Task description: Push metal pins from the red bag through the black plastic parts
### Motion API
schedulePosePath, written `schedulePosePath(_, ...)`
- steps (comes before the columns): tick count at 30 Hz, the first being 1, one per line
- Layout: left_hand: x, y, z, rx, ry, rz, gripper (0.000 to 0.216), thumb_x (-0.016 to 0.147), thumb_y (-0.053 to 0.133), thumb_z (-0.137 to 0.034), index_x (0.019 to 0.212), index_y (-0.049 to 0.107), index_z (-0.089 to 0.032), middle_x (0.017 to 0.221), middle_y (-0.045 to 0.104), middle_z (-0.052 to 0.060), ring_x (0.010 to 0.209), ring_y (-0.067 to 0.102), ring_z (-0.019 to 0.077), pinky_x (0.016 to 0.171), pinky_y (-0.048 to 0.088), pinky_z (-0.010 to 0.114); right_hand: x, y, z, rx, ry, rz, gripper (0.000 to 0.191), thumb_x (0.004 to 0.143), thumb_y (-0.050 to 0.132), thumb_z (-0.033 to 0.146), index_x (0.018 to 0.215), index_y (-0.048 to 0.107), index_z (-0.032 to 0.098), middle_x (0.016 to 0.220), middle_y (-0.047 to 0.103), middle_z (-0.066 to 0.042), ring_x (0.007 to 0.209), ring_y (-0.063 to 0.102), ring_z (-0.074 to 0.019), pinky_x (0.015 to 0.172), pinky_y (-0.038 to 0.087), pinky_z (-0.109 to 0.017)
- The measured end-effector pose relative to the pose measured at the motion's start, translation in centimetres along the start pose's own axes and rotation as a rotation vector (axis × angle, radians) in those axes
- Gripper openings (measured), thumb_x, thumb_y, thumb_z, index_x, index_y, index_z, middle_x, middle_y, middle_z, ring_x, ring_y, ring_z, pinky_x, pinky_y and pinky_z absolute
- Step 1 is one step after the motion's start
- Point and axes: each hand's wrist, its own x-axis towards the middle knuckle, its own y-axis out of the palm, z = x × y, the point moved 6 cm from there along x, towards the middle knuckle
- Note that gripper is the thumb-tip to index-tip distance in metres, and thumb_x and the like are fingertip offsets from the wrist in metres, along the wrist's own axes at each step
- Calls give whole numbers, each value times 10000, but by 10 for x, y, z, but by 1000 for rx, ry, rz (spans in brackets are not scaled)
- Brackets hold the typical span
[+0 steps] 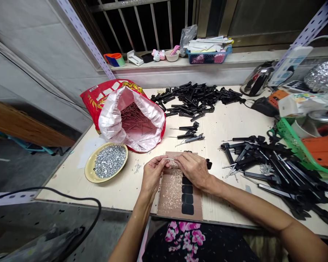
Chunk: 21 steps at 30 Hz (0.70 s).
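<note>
Over a brown board (pixel 169 203), my left hand (pixel 153 171) pinches a thin metal rod (pixel 170 159). My right hand (pixel 194 168) is closed at the rod's other end, apparently around a black plastic handle (pixel 209 163), whose wide end shows past the palm. Most of that handle is hidden by the fingers. Black rounded pads (pixel 187 199) lie in a column on the board, partly under my right hand. Pale specks cover the board's left half. Just beyond the board, several black handles (pixel 190 135) with thin rods lie side by side.
A yellow bowl (pixel 88 174) of small metal pieces stands at left, with loose ones beside it. Behind it lies an open red sack (pixel 160 127) of thin rods. Black parts (pixel 196 96) are heaped at the back, rod-fitted ones (pixel 273 163) at right beside a green basket (pixel 289 140).
</note>
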Motion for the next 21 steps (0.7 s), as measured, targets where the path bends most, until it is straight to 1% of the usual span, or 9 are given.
schedulePosePath(5, 1, 2, 4, -18, -66, 43, 265, 641, 783, -254, 839, 674, -115, 646, 659, 6, 569, 586, 79, 602, 488, 196, -1, 2, -3, 30, 14, 29, 191, 947, 454, 238, 882, 626, 188, 802, 636, -15, 741, 561, -131, 662, 349, -253)
schedulePosePath(8, 1, 2, 7, -28, -93, 52, 260, 638, 784, -255, 827, 671, -116, 645, 652, 2, 564, 577, 79, 610, 501, 213, -2, 3, -6, 49, 36, 71, 213, 956, 435, 265, 866, 612, 185, 811, 630, -19, 736, 560, -131, 631, 336, -250)
schedulePosePath(11, 0, 2, 9, 0, -76, 31, 255, 640, 781, -256, 824, 672, -115, 664, 656, 6, 573, 579, 78, 612, 495, 210, -2, 6, -10, 113, 95, 142, 203, 959, 430, 286, 897, 591, 179, 841, 618, -20, 709, 555, -116, 577, 319, -238)
schedulePosePath(13, 0, 2, 9, 17, -63, 19, 263, 644, 777, -258, 839, 675, -114, 668, 656, 6, 578, 580, 76, 611, 487, 201, -1, 7, -10, 124, 108, 169, 192, 953, 441, 296, 922, 589, 177, 876, 610, -28, 722, 559, -117, 570, 325, -232)
schedulePosePath(18, 0, 2, 8, 40, -20, -5, 277, 649, 771, -277, 855, 685, -113, 668, 654, 3, 584, 580, 75, 617, 484, 198, -3, 8, -8, 70, 113, 179, 236, 961, 417, 282, 886, 615, 177, 848, 602, -40, 719, 568, -125, 565, 344, -234)
schedulePosePath(21, -1, 2, 8, 26, -19, -9, 277, 649, 773, -268, 858, 683, -109, 667, 652, 0, 577, 581, 70, 613, 484, 190, -5, 11, -9, 198, 127, 174, 210, 966, 413, 281, 963, 595, 176, 888, 612, -38, 759, 585, -120, 591, 384, -215)
